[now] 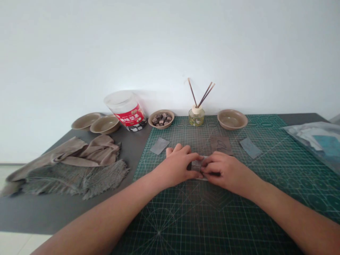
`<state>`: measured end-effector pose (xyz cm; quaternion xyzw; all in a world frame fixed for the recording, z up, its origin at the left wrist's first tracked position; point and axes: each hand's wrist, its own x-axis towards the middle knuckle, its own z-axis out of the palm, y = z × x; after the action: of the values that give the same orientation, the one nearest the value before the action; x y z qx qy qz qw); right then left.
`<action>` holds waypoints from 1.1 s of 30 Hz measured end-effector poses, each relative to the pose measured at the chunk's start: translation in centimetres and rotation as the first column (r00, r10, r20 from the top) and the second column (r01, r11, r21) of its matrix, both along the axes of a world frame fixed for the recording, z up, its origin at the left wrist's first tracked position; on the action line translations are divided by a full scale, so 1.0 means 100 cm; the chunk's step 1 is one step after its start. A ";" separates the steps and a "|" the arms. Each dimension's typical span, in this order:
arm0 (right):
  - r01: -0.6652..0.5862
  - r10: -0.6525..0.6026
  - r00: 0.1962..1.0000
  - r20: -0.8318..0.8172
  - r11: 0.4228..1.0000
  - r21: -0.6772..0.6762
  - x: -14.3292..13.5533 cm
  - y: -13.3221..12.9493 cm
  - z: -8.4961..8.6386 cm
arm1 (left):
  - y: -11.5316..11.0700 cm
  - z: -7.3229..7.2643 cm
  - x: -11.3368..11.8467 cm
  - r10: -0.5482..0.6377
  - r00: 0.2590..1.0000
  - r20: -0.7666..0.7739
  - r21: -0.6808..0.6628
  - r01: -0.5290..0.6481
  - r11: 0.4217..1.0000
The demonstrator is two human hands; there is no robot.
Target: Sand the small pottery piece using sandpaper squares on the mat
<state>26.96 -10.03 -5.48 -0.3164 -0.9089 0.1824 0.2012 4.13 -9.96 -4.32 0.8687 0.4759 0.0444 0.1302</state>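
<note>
Over the middle of the green cutting mat (pixel 172 216), my left hand (pixel 179 164) pinches a small flat grey piece (pixel 196 164) between thumb and index finger, its other fingers stretched away. My right hand (pixel 224 171) closes on the piece's right side, fingertips bunched together. Part of the piece is covered by the fingers, and pale edges show above and below it. Just behind my right hand lies a brown square sheet (pixel 220 143) with dark handwriting. Small grey rectangular sheets lie on either side, one at left (pixel 159 145) and one at right (pixel 250 147).
Along the wall stand a bowl of small stone-like cubes (pixel 161 120), a reed diffuser (pixel 197 116), a brown bowl (pixel 232 119), a clear plastic jar (pixel 126 110) and two more bowls (pixel 105 124). Crumpled cloths (pixel 79 163) lie left; a plastic bag (pixel 318 141) lies right.
</note>
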 end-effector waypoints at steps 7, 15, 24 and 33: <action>0.026 -0.026 1.000 -0.004 0.999 0.029 0.003 0.000 -0.002 | 0.000 0.000 -0.001 0.000 1.000 0.011 -0.015 0.000 1.000; 0.348 -0.331 0.884 -0.331 0.937 -0.008 0.008 0.006 0.009 | 0.000 0.005 0.000 -0.032 0.998 0.063 0.003 0.032 0.999; 0.459 -0.469 0.793 -0.389 0.880 -0.124 0.013 0.008 0.014 | 0.001 0.001 0.001 0.085 0.875 0.477 -0.217 0.024 0.976; 0.476 -0.492 0.776 -0.395 0.867 -0.145 0.018 0.010 0.016 | -0.003 0.012 -0.001 -0.029 0.913 0.408 0.005 0.030 1.000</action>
<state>28.73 -9.04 -3.91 -0.4961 -0.7284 0.2050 0.4258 4.01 -10.25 -3.11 0.8473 0.4252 0.2222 0.2278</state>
